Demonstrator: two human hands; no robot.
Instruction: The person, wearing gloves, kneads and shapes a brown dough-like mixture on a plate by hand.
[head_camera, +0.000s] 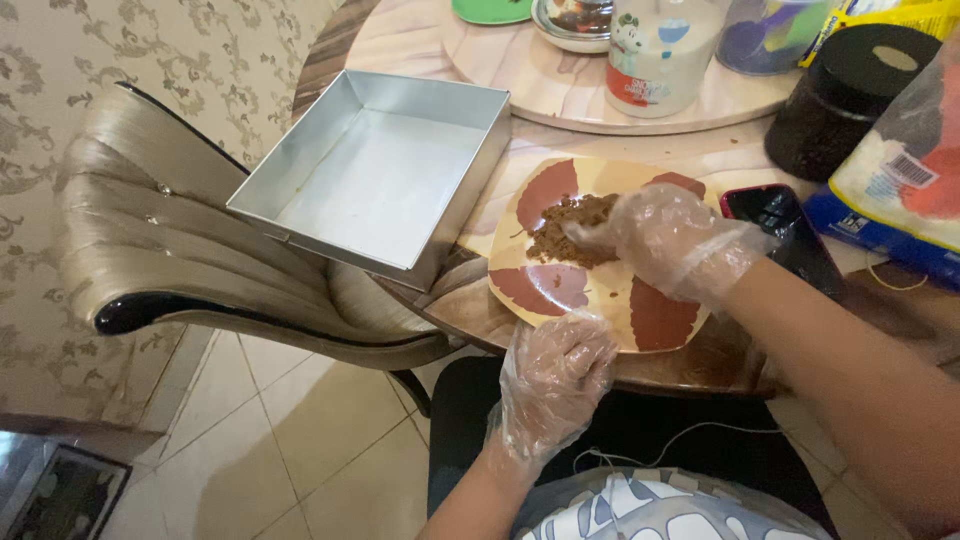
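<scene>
Here, the right hand (672, 240), in a clear plastic glove, reaches over the plate (640, 322) at the near edge of the desk (720, 150), its grip pinched on the brown crumbly mixture (570, 232) heaped on the plate's far left part. The left hand (553, 370), also gloved, rests curled at the plate's near rim, holding nothing, seemingly steadying it. 1 empty square metal tin (375, 175) sits just left, overhanging the chair (150, 240). A phone (785, 232) lies right.
</scene>
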